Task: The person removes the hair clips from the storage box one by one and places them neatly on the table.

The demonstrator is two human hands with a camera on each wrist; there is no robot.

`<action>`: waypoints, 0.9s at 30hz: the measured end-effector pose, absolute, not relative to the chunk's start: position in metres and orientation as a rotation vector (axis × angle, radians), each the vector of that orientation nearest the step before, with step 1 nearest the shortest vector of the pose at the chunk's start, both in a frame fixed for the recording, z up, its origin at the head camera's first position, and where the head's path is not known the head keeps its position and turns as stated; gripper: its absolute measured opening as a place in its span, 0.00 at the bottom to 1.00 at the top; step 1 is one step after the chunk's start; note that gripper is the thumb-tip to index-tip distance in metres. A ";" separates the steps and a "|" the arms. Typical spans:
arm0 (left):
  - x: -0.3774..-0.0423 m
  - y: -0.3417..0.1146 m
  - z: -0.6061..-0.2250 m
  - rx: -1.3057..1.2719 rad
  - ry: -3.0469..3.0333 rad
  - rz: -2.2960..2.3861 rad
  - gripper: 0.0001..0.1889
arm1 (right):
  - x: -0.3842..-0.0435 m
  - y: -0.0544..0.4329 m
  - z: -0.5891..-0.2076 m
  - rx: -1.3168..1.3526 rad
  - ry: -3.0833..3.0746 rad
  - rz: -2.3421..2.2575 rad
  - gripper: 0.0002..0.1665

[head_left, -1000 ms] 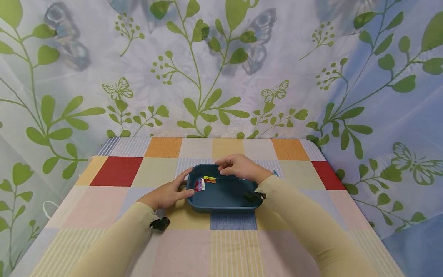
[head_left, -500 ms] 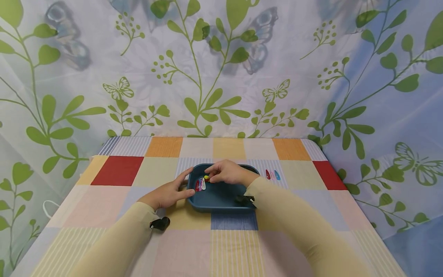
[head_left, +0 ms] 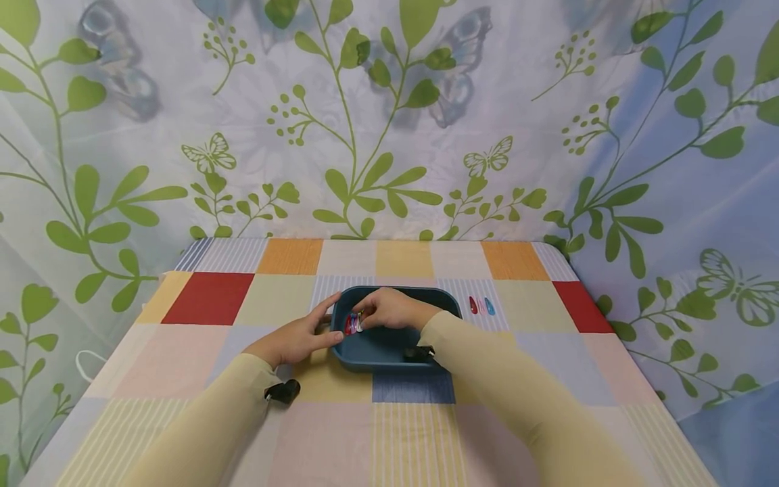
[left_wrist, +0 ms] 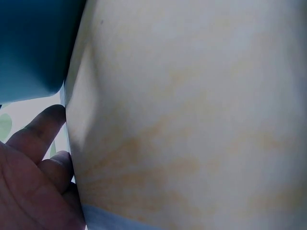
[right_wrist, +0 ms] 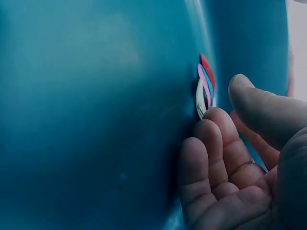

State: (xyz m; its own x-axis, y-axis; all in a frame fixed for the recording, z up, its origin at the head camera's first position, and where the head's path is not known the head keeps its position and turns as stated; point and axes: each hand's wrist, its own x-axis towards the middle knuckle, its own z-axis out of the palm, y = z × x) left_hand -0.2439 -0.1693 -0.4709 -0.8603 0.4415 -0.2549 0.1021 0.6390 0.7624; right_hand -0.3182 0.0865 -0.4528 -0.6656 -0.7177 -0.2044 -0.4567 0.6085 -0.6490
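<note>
a dark blue tray [head_left: 395, 367] sat on a table covered with a patchwork cloth [head_left: 414, 446], its long sides running left to right. the person's left hand [head_left: 298, 340] was at the tray's left end, its fingers fairly straight and spread, the thumb lying at the left rim and the longest fingers reaching toward the far left corner. the right hand [head_left: 392, 310] was down inside the tray, toward its left end, right at a small group of hair clips [head_left: 352, 324]; red, purple and white ones showed just left of the fingertips, lying side by side on the tray floor. the right fingers were bent and close together, and in the right wrist view the thumb stood apart from the nearer fingers; the index fingertip was hidden, so one could not tell whether it pinched a clip. to the right of the tray, on the cloth, lay a dark red clip [head_left: 473, 305], a pink clip [head_left: 482, 307] and a blue clip [head_left: 489, 306] in a row, near one another. beyond the far edge of the table hung a pale curtain [head_left: 243, 115] printed with green leaves and butterflies. both forearms wore beige sleeves [head_left: 201, 419].
</note>
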 end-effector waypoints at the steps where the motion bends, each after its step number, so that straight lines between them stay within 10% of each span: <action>1: -0.244 -0.169 -0.471 0.435 2.440 1.096 0.49 | -0.319 0.085 -0.454 -0.937 2.387 -0.769 0.26; 27: -0.245 -0.170 -0.471 0.467 2.436 1.109 0.46 | -0.313 0.069 -0.460 -0.953 2.510 -0.637 0.25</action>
